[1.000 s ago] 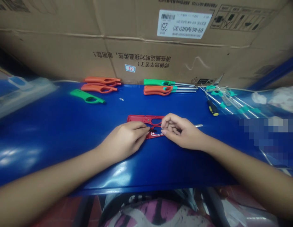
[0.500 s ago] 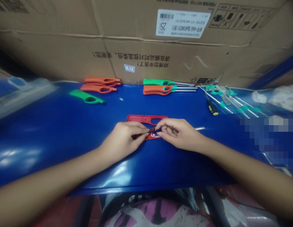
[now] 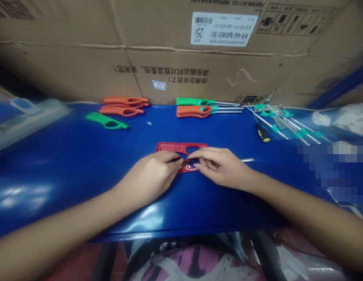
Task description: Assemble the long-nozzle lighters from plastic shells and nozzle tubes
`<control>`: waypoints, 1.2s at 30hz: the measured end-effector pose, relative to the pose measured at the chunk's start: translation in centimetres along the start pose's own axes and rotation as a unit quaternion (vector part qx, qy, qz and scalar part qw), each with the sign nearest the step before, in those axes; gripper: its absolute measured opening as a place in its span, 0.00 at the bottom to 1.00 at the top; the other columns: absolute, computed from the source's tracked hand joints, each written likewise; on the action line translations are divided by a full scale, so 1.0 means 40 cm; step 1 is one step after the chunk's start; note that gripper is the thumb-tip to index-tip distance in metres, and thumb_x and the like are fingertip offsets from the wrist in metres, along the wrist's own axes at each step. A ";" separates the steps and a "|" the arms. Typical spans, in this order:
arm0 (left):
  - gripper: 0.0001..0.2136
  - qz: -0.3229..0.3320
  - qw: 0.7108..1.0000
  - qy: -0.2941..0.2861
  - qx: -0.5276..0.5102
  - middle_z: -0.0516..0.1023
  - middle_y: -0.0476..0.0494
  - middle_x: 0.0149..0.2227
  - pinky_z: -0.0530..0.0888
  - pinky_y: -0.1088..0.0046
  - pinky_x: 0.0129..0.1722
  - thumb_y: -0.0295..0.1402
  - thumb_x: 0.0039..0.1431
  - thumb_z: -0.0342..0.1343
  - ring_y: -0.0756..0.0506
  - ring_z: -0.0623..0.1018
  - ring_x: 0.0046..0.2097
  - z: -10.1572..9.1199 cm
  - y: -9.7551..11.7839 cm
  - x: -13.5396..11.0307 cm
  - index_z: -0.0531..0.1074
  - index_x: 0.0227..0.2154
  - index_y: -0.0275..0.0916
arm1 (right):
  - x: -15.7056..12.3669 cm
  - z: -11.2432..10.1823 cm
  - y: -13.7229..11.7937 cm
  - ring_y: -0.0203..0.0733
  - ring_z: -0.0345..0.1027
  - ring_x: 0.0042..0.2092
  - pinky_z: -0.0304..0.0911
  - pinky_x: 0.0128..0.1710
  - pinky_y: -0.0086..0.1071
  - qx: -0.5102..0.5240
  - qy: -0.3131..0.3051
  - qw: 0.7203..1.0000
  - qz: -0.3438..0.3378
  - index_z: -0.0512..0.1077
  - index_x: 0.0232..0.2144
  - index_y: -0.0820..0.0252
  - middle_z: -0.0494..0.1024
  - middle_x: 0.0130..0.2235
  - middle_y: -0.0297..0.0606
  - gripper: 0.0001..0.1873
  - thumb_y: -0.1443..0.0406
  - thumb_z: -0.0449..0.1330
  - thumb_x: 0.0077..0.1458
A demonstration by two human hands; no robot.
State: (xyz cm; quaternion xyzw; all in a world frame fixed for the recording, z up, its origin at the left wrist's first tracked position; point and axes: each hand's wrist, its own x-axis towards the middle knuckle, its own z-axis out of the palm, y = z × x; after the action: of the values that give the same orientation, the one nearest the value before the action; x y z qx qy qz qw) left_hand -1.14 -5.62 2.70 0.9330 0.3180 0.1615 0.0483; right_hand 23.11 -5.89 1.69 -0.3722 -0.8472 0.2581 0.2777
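Observation:
A red lighter shell half [image 3: 187,168] lies on the table between my hands, with a white wire looped inside it and a metal tube [image 3: 247,160] showing past my right hand. My left hand [image 3: 155,171] is closed, its fingertips pinching a small black part [image 3: 185,161] at the shell. From the other side, my right hand [image 3: 219,164] curls over the shell with thumb and forefinger at the black part's right end; what it grips is too small to make out. Just beyond my fingers rests a second red shell half [image 3: 169,147], its inner side up.
Orange lighter shells [image 3: 123,111] and a green shell [image 3: 107,120] lie at back left. Orange lighters [image 3: 193,112] and a green lighter [image 3: 190,102] with metal tubes lie back centre. A screwdriver [image 3: 262,132] and several tube assemblies [image 3: 295,127] are at right. A cardboard wall [image 3: 82,66] stands behind.
My left hand has rolled over slightly, its knuckles now more on top of the pinch. My right forefinger has shifted a little left. The shell halves stay in place.

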 end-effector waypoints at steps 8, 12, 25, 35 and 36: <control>0.20 0.030 0.984 -0.062 0.164 0.75 0.32 0.46 0.75 0.56 0.42 0.33 0.69 0.51 0.34 0.75 0.46 -0.020 0.025 -0.036 0.69 0.60 0.31 | -0.001 0.000 0.000 0.31 0.59 0.28 0.58 0.30 0.27 -0.021 0.001 1.000 -0.007 0.74 0.43 0.60 0.69 0.33 0.33 0.08 0.69 0.58 0.61; 0.17 0.011 0.997 -0.050 0.050 0.75 0.36 0.46 0.75 0.60 0.45 0.29 0.70 0.49 0.39 0.75 0.47 -0.002 -0.002 -0.029 0.69 0.59 0.35 | 0.000 0.002 0.002 0.32 0.62 0.29 0.58 0.29 0.27 -0.053 0.035 0.998 -0.012 0.74 0.35 0.60 0.71 0.32 0.34 0.04 0.71 0.59 0.60; 0.16 0.002 0.997 -0.010 -0.072 0.78 0.41 0.43 0.72 0.63 0.46 0.29 0.68 0.54 0.42 0.76 0.46 0.006 -0.021 -0.012 0.73 0.56 0.39 | 0.001 0.006 0.009 0.38 0.72 0.35 0.65 0.35 0.31 -0.063 0.055 0.997 -0.005 0.76 0.31 0.59 0.79 0.33 0.39 0.08 0.69 0.59 0.63; 0.17 0.033 0.997 -0.047 0.060 0.76 0.39 0.39 0.72 0.65 0.39 0.32 0.73 0.44 0.42 0.75 0.41 -0.016 0.008 -0.006 0.74 0.55 0.38 | 0.002 -0.021 -0.005 0.30 0.60 0.24 0.56 0.23 0.26 0.020 0.048 0.996 0.075 0.75 0.29 0.61 0.72 0.28 0.33 0.08 0.67 0.60 0.60; 0.17 0.035 0.996 -0.046 0.069 0.76 0.39 0.39 0.72 0.64 0.39 0.31 0.73 0.44 0.42 0.75 0.41 -0.017 0.008 -0.007 0.74 0.55 0.38 | 0.002 -0.028 -0.004 0.30 0.60 0.24 0.56 0.23 0.26 0.026 0.041 0.995 0.091 0.75 0.28 0.61 0.71 0.28 0.33 0.08 0.66 0.60 0.60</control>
State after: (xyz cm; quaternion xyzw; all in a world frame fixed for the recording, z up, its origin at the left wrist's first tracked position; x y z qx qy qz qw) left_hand -1.40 -6.05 3.32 0.9511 0.2928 0.0981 -0.0071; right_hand 23.72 -5.67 2.62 -0.4507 -0.7909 0.2886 0.2967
